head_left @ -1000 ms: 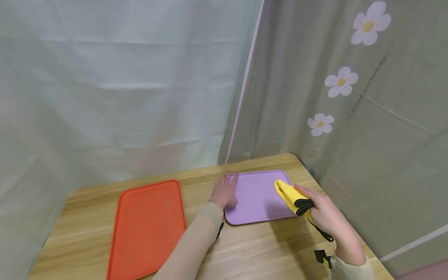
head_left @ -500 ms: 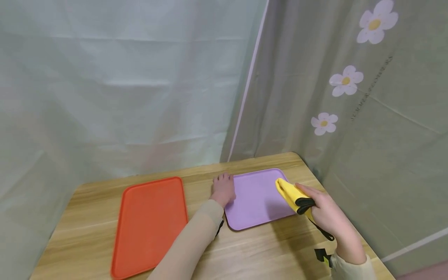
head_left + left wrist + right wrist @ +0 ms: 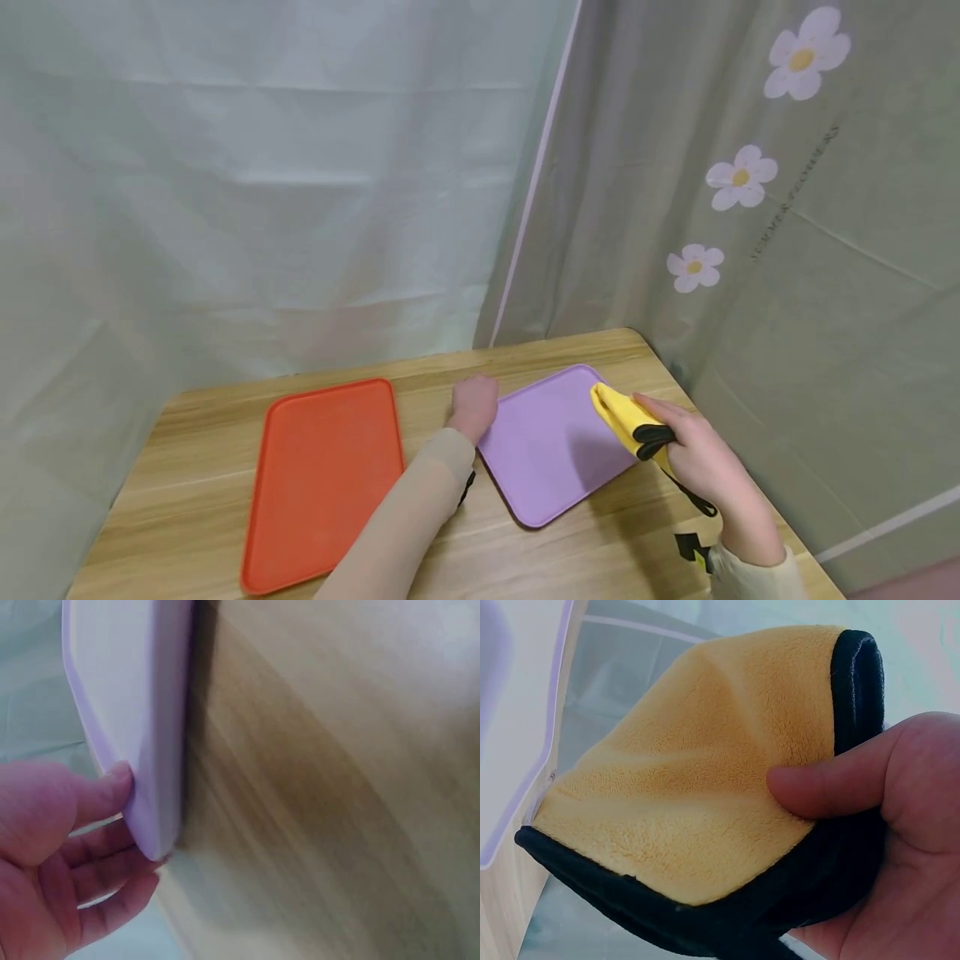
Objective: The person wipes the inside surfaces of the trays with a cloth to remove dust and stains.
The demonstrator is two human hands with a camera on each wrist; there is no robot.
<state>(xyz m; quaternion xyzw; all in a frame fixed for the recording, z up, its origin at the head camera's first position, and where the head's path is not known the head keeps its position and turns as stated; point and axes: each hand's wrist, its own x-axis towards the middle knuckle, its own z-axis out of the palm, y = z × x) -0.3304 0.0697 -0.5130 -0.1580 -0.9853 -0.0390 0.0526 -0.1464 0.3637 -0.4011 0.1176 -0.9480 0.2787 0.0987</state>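
At its far-left corner, a purple tray [image 3: 551, 446] is gripped by my left hand [image 3: 474, 406]. In the left wrist view the thumb [image 3: 112, 791] lies on the tray's rim [image 3: 146, 780], with the other fingers curled beneath the corner. My right hand [image 3: 701, 458] holds a folded yellow cloth [image 3: 622, 417] with black edging above the tray's right side. The right wrist view has the thumb [image 3: 810, 791] pressed on the cloth's fuzzy face [image 3: 705, 750]; the fingers behind are mostly hidden. A black loop hangs from the cloth.
An orange-red tray [image 3: 326, 483] lies on the wooden table [image 3: 187, 500], left of my left forearm. Curtains [image 3: 300, 208] stand behind the table and along its right side. A small black tag [image 3: 690, 547] shows by the right sleeve.
My left hand has gone from spread fingers on the purple tray's left edge to gripping its corner. The tray has turned counterclockwise, its near corner swinging toward me. The right hand stays nearly still.
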